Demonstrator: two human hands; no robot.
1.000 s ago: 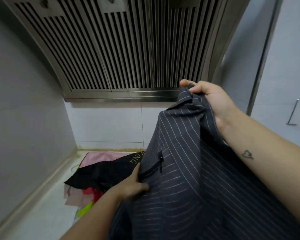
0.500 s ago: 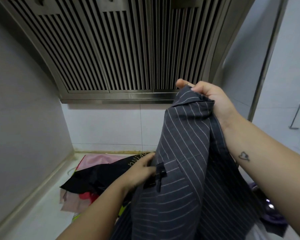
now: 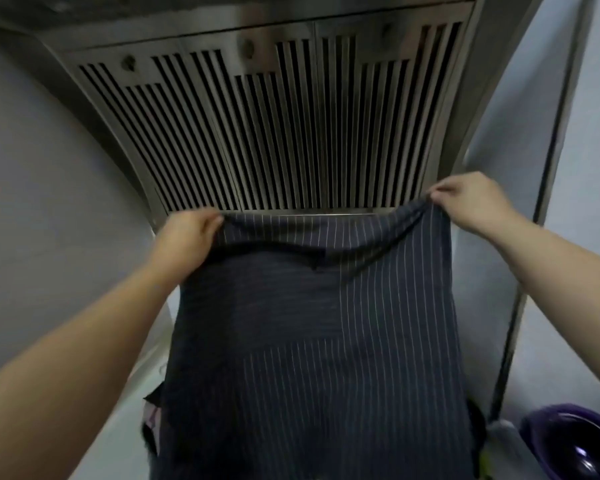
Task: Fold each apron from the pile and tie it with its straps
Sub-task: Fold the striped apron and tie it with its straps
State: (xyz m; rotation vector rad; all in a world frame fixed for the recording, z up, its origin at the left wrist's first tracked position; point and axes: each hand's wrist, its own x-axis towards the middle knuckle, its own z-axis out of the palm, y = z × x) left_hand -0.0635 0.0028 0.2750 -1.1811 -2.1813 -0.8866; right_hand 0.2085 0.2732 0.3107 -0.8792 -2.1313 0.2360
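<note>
Head view: the striped apron [image 3: 326, 341] now hangs spread open between the two hands, where a second ago it was bunched into a narrow drape from one corner. The left grip [image 3: 187, 237] has come up from lower on the cloth and now clenches the top edge at its left end, fingers curled round the hem. The right grip [image 3: 471, 202] pinches the opposite corner, slightly higher and well apart from the left. The top edge sags a little between the two grips, and the cloth falls straight down below them, in front of the range hood [image 3: 274, 133]. A dark strap lies across the fabric just below the grips.

The apron hides most of the pile – only a scrap of it [image 3: 151, 414] shows below the left grip, over the surface [image 3: 111, 445]. A purple bowl [image 3: 575, 445] sits far below the right grip.

My reading – the apron is opened out and squared, so the first fold can start; no fold or tie is made yet
</note>
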